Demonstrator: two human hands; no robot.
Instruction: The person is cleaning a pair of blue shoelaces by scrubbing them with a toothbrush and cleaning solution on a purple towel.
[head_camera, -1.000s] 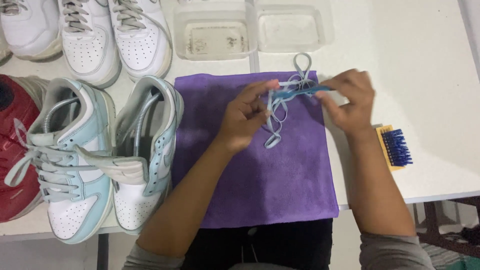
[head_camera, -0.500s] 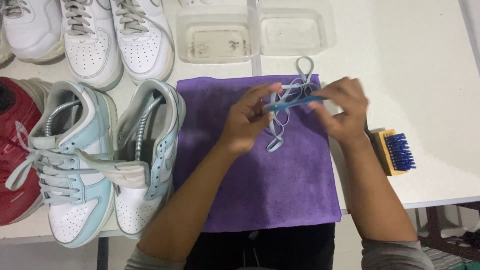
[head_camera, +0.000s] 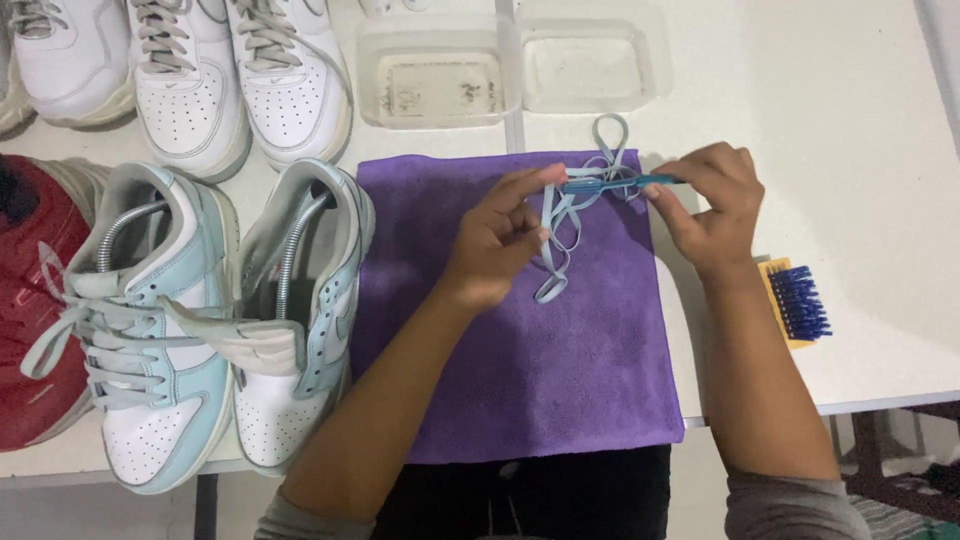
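Note:
My left hand (head_camera: 500, 235) and my right hand (head_camera: 712, 200) are raised over a purple cloth (head_camera: 520, 380) spread on the white table. A pale blue shoelace (head_camera: 560, 225) hangs in loops between them, pinched by my left fingers. My right hand grips a thin blue toothbrush (head_camera: 610, 183), its head lying against the lace near my left fingertips. One loop of the lace reaches past the cloth's far edge, another dangles onto the cloth.
A light blue and white sneaker pair (head_camera: 210, 320) stands left of the cloth, one without its lace. White sneakers (head_camera: 240, 70) sit behind, a red shoe (head_camera: 35, 300) far left. Two clear plastic tubs (head_camera: 500, 65) are at the back. A blue-bristled brush (head_camera: 795, 300) lies right.
Both hands have held their grip on the lace and the toothbrush. The toothbrush has shifted slightly along the lace, and the hands sit a little farther apart.

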